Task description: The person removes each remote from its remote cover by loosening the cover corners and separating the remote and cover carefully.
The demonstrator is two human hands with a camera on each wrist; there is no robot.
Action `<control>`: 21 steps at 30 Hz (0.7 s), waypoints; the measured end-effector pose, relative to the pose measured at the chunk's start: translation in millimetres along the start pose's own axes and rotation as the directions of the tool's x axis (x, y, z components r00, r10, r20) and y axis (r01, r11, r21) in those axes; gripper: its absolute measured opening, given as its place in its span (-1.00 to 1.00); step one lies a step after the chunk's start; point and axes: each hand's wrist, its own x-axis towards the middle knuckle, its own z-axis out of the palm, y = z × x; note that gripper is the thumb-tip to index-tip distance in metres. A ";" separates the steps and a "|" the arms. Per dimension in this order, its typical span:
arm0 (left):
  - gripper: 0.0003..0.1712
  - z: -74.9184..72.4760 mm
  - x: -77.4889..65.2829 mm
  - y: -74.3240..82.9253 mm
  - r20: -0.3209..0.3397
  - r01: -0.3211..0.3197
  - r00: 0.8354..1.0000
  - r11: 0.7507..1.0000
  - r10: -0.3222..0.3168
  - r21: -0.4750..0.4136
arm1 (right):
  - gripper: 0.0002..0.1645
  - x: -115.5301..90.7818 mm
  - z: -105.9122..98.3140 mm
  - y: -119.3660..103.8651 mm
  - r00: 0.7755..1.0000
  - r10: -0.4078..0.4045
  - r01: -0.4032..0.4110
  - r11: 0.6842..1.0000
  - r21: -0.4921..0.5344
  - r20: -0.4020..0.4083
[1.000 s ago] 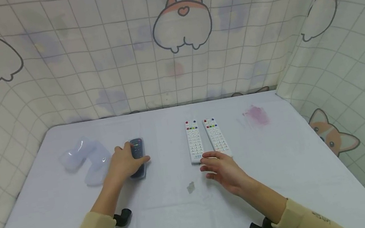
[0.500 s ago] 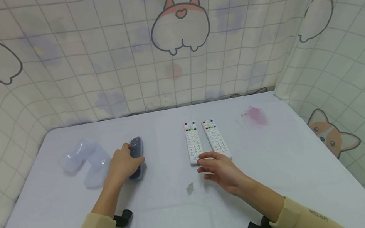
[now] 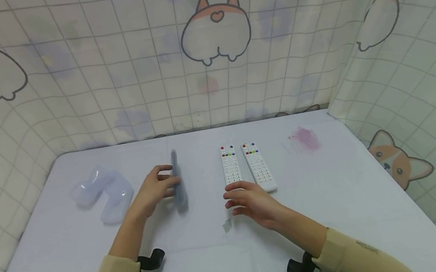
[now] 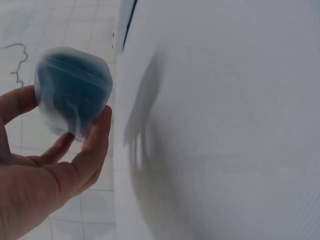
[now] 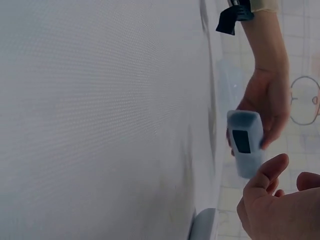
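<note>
Remote (image 3: 178, 181), blue-grey under a clear cover, stands narrow side up just left of centre in my head view, pinched by the left hand (image 3: 153, 191) with thumb and fingertips. It seems lifted: in the left wrist view its shadow falls apart from it. I judge this light grip leaves most of the broad face free, turned toward the right hand (image 3: 254, 203). That hand, well apart from the other, holds nothing; its loosely bent fingers hide the lower end of one white remote (image 3: 231, 164), and I cannot tell whether they touch it. A second white remote (image 3: 258, 167) lies beside, slightly askew, both perhaps face up for reading. The table (image 3: 220, 270) ends mid-frame at a patterned curtain (image 3: 110, 86). I find room at lower centre and far right; a translucent plastic piece (image 3: 121, 189) crowds the left.
</note>
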 end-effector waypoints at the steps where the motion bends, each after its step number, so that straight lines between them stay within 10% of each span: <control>1: -0.29 1.2 0.3 0.1 0.007 0.003 1.000 1.000 -0.003 -0.023 | -0.52 1.7 1.3 0.2 1.000 0.003 -0.002 1.000 -0.004 0.006; 21: -0.32 27.2 5.6 -4.9 0.066 0.032 0.998 0.923 -0.007 -0.384 | -0.45 37.0 22.6 11.4 0.997 0.076 -0.073 0.994 -0.078 0.034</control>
